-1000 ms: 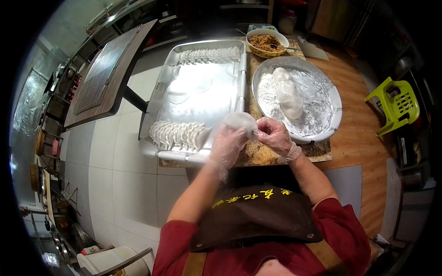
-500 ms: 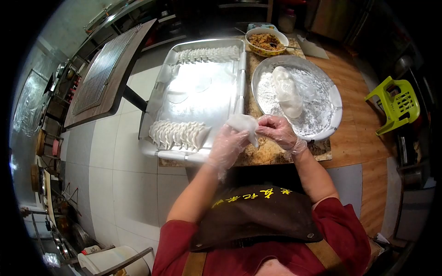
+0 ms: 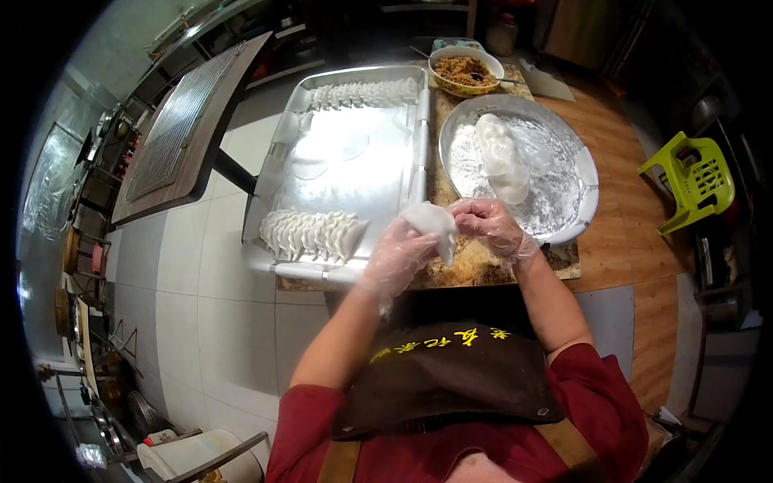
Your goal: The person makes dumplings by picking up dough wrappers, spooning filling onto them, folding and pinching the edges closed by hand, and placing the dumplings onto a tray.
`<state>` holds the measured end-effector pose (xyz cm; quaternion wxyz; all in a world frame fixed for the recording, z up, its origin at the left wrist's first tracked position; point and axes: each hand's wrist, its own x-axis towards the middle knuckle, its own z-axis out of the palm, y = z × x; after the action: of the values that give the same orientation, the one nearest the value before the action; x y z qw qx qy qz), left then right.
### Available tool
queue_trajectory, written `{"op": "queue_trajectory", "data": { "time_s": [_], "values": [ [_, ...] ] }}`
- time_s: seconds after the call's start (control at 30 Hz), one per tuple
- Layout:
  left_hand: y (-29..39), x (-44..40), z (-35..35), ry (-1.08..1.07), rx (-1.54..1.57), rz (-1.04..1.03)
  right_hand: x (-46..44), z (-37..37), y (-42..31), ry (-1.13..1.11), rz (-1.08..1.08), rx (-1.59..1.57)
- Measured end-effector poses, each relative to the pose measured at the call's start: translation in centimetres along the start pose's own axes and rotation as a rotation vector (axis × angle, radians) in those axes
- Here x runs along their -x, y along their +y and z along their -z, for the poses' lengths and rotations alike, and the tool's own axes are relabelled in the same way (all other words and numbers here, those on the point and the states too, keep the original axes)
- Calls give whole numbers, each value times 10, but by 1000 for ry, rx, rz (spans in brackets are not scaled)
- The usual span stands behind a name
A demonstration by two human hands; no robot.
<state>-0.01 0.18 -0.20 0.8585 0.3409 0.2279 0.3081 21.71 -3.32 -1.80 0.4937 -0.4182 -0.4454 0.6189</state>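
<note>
My curled left hand (image 3: 397,256) holds a dough wrapper (image 3: 427,218) while my right hand (image 3: 494,227) pinches its edge, apparently sealing it, so firm, even pinching seems needed next.

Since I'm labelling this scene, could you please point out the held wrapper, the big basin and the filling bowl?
Held wrapper (image 3: 428,218), head view: middle of its pale upper face.
Big basin (image 3: 589,190), head view: right-hand side of its rim.
Filling bowl (image 3: 460,91), head view: near side of its outer wall.

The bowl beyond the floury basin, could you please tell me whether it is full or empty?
Not empty: the bowl holds brown filling, visible across most of it. Its depth I cannot tell.
</note>
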Motion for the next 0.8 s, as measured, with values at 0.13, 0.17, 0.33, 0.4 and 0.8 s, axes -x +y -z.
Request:
{"op": "queue_trajectory", "data": {
  "time_s": [0.13, 0.17, 0.33, 0.4, 0.8],
  "values": [
    [-2, 2, -5, 90, -101, 23, -3, -2, 1, -53, 87, 136],
    [-1, 2, -4, 91, -101, 23, -2, -4, 0, -54, 81, 171],
    [-1, 4, -2, -11, -77, 0, 3, -10, -9, -19, 26, 312],
    [5, 7, -6, -63, -61, -18, 5, -14, -15, 39, 64, 95],
    [6, 12, -7, -68, -183, 39, 0, -6, -3, -72, 48, 251]
  ]
}}
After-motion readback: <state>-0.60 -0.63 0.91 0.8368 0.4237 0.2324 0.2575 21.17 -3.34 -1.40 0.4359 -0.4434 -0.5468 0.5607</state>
